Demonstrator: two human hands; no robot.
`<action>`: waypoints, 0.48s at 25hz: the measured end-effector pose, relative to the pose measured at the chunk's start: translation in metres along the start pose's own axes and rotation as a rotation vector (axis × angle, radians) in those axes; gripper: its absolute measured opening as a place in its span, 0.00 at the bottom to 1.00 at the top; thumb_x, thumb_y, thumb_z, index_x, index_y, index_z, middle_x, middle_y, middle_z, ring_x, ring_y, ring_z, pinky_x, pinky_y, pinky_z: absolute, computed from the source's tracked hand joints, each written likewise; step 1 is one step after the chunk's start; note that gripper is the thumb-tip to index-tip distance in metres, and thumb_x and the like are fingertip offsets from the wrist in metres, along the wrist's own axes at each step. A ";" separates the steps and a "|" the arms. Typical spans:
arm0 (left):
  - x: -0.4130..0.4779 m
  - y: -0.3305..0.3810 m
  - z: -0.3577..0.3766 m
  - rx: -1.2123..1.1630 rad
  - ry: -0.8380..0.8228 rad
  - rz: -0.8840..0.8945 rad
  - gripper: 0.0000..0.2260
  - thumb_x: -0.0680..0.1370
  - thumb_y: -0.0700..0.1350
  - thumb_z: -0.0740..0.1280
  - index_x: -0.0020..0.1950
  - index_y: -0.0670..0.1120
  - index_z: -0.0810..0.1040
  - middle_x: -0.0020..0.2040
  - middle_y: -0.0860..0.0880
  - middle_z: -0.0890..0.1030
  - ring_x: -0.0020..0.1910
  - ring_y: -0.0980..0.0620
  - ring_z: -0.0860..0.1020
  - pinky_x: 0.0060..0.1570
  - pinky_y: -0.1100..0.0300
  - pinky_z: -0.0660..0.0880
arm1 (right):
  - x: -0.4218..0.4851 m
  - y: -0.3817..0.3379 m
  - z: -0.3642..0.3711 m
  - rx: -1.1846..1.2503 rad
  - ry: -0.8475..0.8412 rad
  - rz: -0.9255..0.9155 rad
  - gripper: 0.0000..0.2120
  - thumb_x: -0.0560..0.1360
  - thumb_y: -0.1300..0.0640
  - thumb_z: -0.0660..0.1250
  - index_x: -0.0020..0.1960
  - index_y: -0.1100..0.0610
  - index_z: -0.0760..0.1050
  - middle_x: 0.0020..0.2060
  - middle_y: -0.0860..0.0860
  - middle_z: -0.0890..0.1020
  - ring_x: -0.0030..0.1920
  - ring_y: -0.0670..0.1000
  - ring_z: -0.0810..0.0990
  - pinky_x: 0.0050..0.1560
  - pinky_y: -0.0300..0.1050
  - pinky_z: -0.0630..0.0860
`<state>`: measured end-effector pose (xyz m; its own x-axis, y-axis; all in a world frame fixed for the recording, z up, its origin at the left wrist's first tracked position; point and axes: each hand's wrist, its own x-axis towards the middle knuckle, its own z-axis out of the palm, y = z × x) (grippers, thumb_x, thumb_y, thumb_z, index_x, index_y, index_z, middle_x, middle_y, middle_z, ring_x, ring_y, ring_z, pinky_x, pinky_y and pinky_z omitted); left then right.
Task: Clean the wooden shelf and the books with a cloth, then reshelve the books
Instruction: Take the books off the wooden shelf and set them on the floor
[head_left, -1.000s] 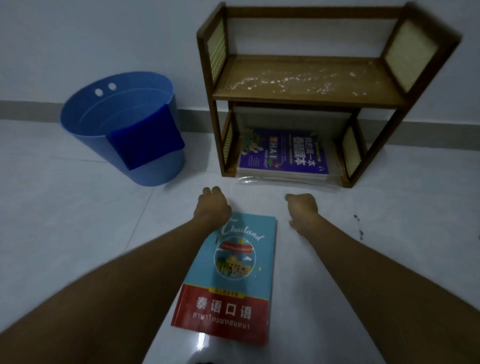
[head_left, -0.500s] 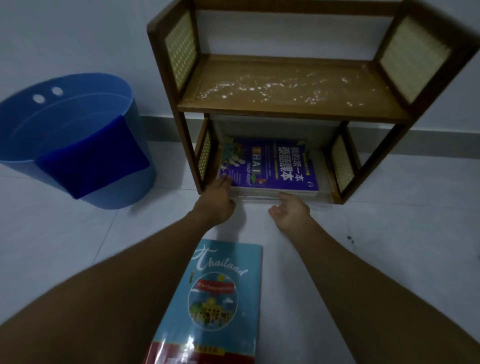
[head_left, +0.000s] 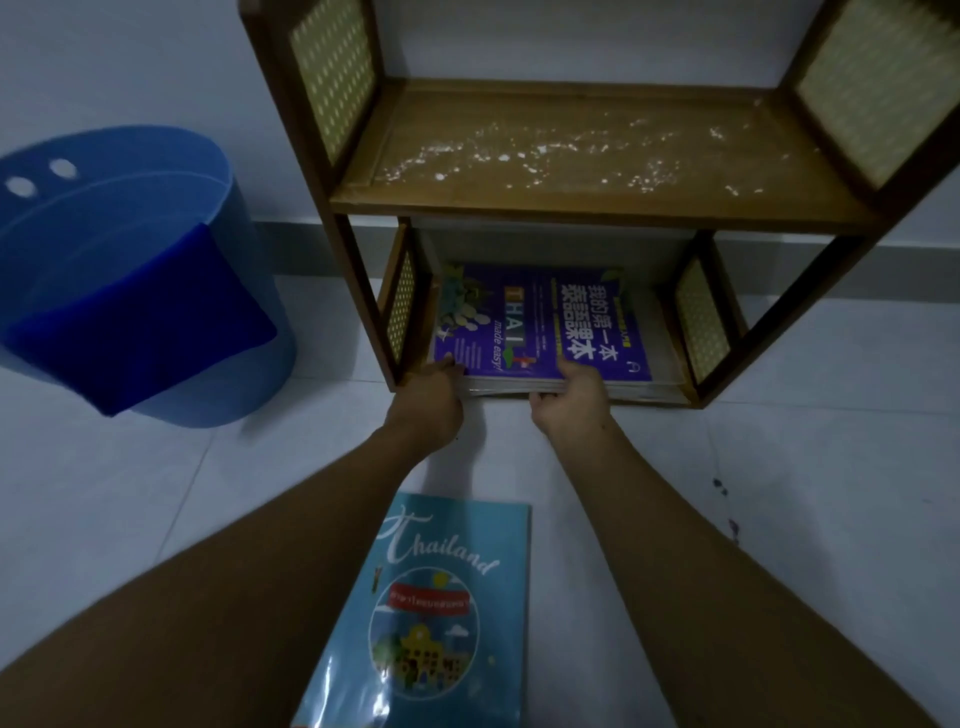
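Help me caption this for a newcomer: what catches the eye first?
The left hand and right hand grip the purple book on the lower level of the wooden shelf. White specks litter its upper board, and a blue cloth hangs over the rim of the blue bucket at left.

Dim, bluish exposure. Wide-angle bowing at edges. Glare on glossy book cover (head_left: 415, 670); soft focus throughout.
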<state>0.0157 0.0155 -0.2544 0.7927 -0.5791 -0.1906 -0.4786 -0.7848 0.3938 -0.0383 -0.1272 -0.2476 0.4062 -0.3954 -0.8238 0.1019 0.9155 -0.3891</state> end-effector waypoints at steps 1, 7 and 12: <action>0.000 0.001 -0.002 -0.013 -0.004 -0.005 0.19 0.78 0.35 0.58 0.69 0.40 0.67 0.70 0.41 0.68 0.68 0.43 0.68 0.66 0.55 0.66 | -0.002 -0.003 0.005 0.026 -0.009 0.005 0.15 0.72 0.64 0.69 0.57 0.57 0.74 0.49 0.54 0.81 0.45 0.54 0.81 0.55 0.53 0.79; -0.004 0.003 -0.004 -0.104 0.060 -0.067 0.14 0.79 0.39 0.59 0.65 0.44 0.70 0.65 0.42 0.74 0.63 0.43 0.73 0.62 0.51 0.73 | -0.013 -0.014 0.009 0.014 -0.070 0.072 0.14 0.71 0.59 0.72 0.55 0.54 0.74 0.49 0.53 0.83 0.52 0.56 0.81 0.59 0.56 0.76; 0.000 0.015 -0.012 -0.228 0.194 -0.117 0.14 0.78 0.37 0.60 0.63 0.43 0.74 0.63 0.41 0.75 0.63 0.42 0.73 0.62 0.51 0.72 | -0.008 -0.029 0.025 -0.206 -0.007 0.076 0.16 0.70 0.54 0.74 0.54 0.54 0.74 0.48 0.56 0.80 0.49 0.59 0.80 0.57 0.57 0.77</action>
<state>0.0133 0.0064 -0.2382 0.9050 -0.4179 -0.0798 -0.3007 -0.7610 0.5749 -0.0216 -0.1483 -0.2191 0.4117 -0.3242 -0.8517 -0.1170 0.9080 -0.4022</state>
